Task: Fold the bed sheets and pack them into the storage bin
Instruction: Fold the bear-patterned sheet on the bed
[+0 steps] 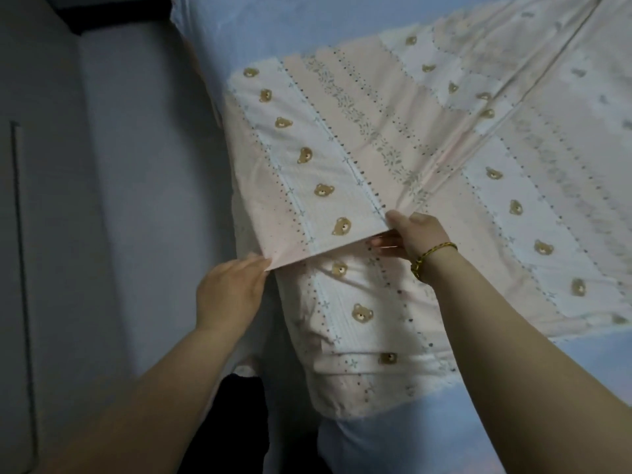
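Left hand (pixel 229 292), right hand (pixel 419 237) pinch sheet (pixel 342 148) (bear print) along fold.

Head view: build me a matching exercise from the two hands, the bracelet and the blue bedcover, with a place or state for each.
1 left hand
2 right hand
3 bracelet
4 blue bedcover

a lies under the bear-print sheet
b around the right wrist
c pinches the sheet's corner
d holds the sheet's folded edge

Pairs: 1-c, 2-d, 3-b, 4-a.
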A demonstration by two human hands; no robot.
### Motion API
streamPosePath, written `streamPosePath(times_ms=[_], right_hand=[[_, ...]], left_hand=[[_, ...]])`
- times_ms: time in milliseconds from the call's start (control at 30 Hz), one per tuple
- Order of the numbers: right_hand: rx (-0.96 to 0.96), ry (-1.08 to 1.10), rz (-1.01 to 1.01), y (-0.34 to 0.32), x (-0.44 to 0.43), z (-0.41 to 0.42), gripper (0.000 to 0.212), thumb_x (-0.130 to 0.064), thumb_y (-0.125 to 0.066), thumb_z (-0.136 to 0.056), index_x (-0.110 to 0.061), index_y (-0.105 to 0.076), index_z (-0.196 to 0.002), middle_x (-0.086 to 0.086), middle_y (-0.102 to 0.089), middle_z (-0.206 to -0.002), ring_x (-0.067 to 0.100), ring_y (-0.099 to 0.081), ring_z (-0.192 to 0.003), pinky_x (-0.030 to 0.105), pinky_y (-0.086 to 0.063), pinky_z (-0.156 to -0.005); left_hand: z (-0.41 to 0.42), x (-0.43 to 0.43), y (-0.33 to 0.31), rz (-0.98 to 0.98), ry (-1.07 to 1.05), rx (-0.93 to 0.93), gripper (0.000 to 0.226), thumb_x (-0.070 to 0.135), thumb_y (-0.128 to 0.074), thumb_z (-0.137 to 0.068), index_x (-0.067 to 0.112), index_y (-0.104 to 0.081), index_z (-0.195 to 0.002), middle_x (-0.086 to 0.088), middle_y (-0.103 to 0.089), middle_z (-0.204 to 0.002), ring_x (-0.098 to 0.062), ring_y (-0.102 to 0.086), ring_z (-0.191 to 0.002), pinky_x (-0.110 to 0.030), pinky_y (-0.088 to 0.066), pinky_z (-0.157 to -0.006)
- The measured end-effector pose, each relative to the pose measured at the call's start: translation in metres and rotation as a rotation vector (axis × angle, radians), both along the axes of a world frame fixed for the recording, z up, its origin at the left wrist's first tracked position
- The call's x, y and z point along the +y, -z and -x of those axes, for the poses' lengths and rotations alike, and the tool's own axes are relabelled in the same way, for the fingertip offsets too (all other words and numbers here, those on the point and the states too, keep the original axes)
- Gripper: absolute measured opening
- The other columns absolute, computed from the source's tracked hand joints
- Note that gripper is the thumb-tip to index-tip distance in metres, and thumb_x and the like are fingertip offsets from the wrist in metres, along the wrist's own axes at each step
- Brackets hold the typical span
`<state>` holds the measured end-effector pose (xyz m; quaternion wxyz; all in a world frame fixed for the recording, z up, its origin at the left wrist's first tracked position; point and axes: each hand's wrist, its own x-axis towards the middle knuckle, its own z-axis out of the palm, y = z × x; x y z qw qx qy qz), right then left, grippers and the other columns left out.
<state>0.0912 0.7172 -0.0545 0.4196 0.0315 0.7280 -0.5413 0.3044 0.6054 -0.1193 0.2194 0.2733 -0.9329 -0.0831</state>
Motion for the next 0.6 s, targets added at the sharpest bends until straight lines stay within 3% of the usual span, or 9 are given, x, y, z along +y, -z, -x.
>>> streamPosePath(times_ms=[167, 333, 433, 500, 600], right_hand=[[-0.039, -0.061, -0.176, 0.031, 0.054, -0.029, 0.022, -0.014, -0.049, -0.094, 0.008, -0.055, -0.095, 0.006, -0.062, -0.042, 0.012, -0.060, -0.037, 0.020, -0.054, -0.045], [-0.069, 0.044, -0.137, 0.029, 0.066, -0.044, 0.025, -0.014, -0.048, -0.095, 0.009, -0.054, -0.086, 0.006, -0.059, -0.038, 0.012, -0.054, -0.031, 0.019, -0.050, -0.038], [-0.033, 0.074, -0.057, 0.010, 0.069, -0.046, 0.029, -0.014, -0.049, -0.094, 0.000, -0.054, -0.069, 0.006, -0.060, -0.040, 0.011, -0.054, -0.032, 0.018, -0.049, -0.039], [-0.004, 0.074, -0.021, 0.002, 0.076, -0.047, 0.029, -0.015, -0.050, -0.093, -0.004, -0.056, -0.067, 0.007, -0.062, -0.043, 0.012, -0.057, -0.036, 0.019, -0.052, -0.043], [-0.014, 0.088, -0.040, 0.006, 0.099, -0.052, 0.028, -0.014, -0.051, -0.093, -0.005, -0.057, -0.067, 0.007, -0.063, -0.044, 0.013, -0.058, -0.037, 0.021, -0.054, -0.044]], left_hand=[[-0.032, 0.055, 0.026, -0.103, -0.014, -0.085, 0.036, 0.022, -0.041, -0.073, 0.012, -0.076, -0.069, -0.002, -0.068, -0.057, -0.018, -0.060, -0.042, -0.016, -0.042, -0.038], [-0.036, 0.068, 0.032, -0.171, 0.009, -0.092, 0.037, 0.022, -0.041, -0.074, 0.010, -0.076, -0.068, -0.002, -0.071, -0.062, -0.016, -0.062, -0.045, -0.016, -0.043, -0.039], [-0.039, 0.066, 0.017, -0.157, 0.023, -0.058, 0.038, 0.024, -0.042, -0.076, 0.008, -0.076, -0.072, -0.003, -0.072, -0.068, -0.017, -0.065, -0.051, -0.018, -0.046, -0.044], [-0.046, 0.069, 0.011, -0.105, 0.043, -0.024, 0.040, 0.026, -0.041, -0.082, 0.008, -0.076, -0.076, -0.004, -0.073, -0.073, -0.018, -0.065, -0.061, -0.024, -0.045, -0.058], [-0.055, 0.092, 0.013, -0.144, 0.067, -0.014, 0.067, 0.039, -0.021, -0.100, 0.008, -0.076, -0.077, -0.003, -0.074, -0.075, -0.015, -0.056, -0.077, -0.026, -0.040, -0.069]])
